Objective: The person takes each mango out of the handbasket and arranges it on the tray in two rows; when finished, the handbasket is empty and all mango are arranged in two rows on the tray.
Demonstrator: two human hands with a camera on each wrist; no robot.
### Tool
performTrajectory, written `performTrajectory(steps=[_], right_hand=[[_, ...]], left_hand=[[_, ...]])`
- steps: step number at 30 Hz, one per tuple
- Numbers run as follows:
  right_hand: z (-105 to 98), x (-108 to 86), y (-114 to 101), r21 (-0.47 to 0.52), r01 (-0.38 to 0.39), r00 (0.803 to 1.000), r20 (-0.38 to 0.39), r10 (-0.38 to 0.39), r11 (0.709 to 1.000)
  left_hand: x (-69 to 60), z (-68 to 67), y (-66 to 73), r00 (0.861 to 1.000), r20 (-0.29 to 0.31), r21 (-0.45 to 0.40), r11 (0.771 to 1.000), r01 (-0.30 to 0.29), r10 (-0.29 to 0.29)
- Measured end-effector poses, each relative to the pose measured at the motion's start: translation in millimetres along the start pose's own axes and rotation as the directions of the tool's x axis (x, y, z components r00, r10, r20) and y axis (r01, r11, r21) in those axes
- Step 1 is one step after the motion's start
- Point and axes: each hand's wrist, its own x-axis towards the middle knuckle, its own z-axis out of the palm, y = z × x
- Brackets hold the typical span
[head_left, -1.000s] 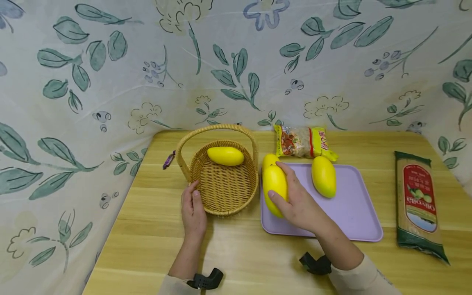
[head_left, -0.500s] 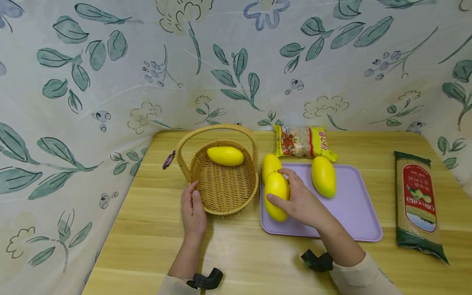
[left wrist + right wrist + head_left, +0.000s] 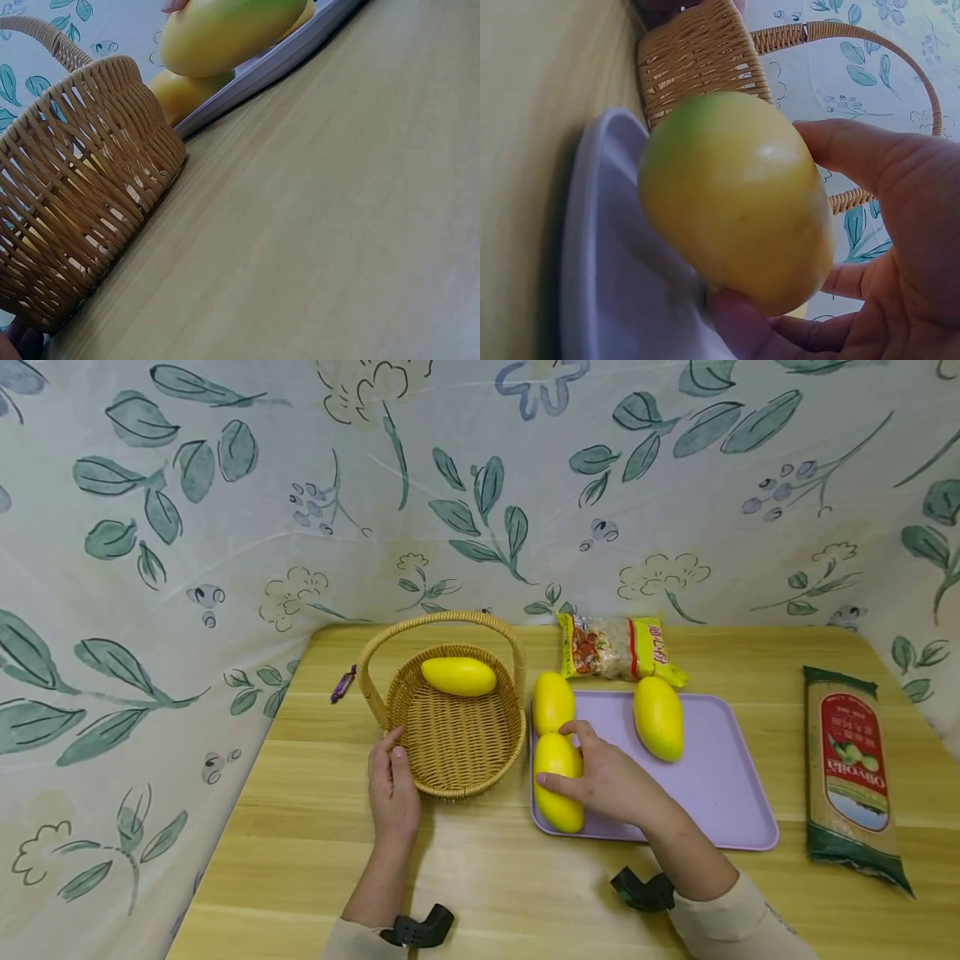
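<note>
My right hand grips a yellow mango between thumb and fingers at the left side of a lilac tray. In the right wrist view the mango shows a green tinge at one end, and fingertips curl around its side. A second mango lies just behind it, and a third mango rests farther right on the tray. My left hand rests against the near left side of a wicker basket with a tall handle. Inside the basket, at the back, lies another mango.
Behind the tray lies a yellow-ended food packet. A long green-and-red Olivoilà pasta packet is on the right. A small purple wrapped candy sits left of the basket. Floral cloth hangs behind the wooden table.
The right hand has brought the held mango toward the near left part of the tray, uncovering more of the mango behind it. The left hand and basket have stayed in place.
</note>
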Motion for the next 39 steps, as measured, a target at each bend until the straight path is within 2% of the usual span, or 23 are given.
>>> performTrajectory(steps=[9,16,29,39], right_hand=[[2.5,-0.8,0.3,-0.01,0.036,0.999,-0.01,-0.037,0.999],[3.8,-2.0,-1.8,-0.032,0.028,1.0,-0.004,-0.028,0.999],[8.1,-2.1,-2.0,-0.075,0.05,0.998,-0.03,-0.052,0.996],[12.6,-0.9,-0.6,-0.1,0.057,0.997,-0.047,-0.062,0.993]], left_hand=[[0.7,0.1,1.6,1.0,0.009,-0.012,1.0,0.01,-0.01],[0.8,1.3,1.7,1.0,0.005,-0.021,1.0,0.008,-0.008],[-1.1,-0.4,2.7,0.999,0.012,-0.014,0.999,0.04,-0.04],[-1.1,-0.6,2.8,0.999,0.013,-0.004,0.999,0.036,-0.035]])
